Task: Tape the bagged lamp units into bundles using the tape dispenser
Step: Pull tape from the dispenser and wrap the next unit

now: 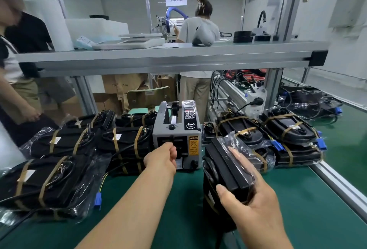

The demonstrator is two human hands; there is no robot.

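Your left hand is curling at the tape dispenser, whether holding anything I cannot tell, while your right hand is gripping bagged lamp units.

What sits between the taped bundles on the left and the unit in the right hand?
Head view: the tape dispenser stands between them, left hand at its front slot; right hand grips the bagged unit.

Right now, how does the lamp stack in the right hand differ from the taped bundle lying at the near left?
The stack stands on edge, gripped by the right hand; the near-left bundle lies flat on the green mat. The bundle wears brown tape bands and shows a blue plug; the stack's upper faces show neither. Both are black, in clear bags.
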